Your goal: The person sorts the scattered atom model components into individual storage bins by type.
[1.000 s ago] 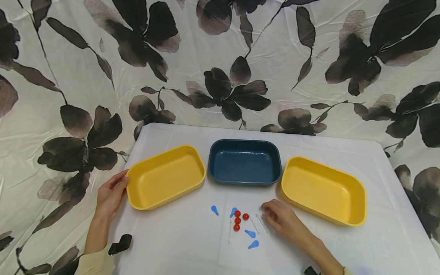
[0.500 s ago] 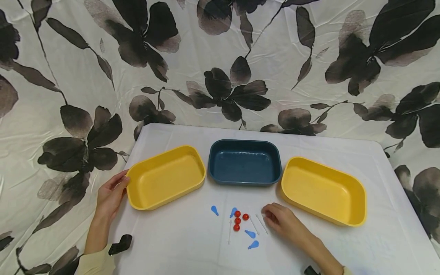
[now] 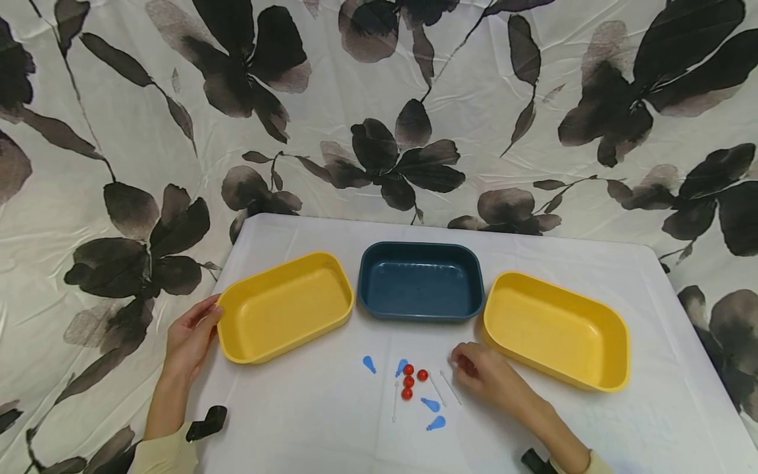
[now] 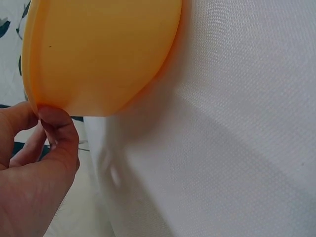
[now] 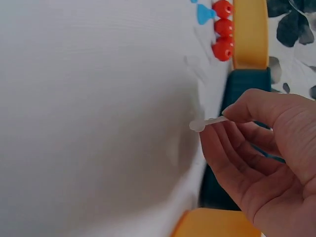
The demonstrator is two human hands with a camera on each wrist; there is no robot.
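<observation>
Presently, a thin, round-ended white stick [image 5: 212,121] is pinched between thumb and fingers of the right hand [image 3: 485,374], its tip jutting past them; a yellow oblong tray [image 3: 284,309] is gripped by the left hand [image 3: 188,339].

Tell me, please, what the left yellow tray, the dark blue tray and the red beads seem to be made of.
Left yellow tray: probably plastic, satin, with smooth, thin walls. Dark blue tray: likely plastic, glossy, given its floor's reflections. Red beads: perhaps plastic, shiny, showing small highlights.
</observation>
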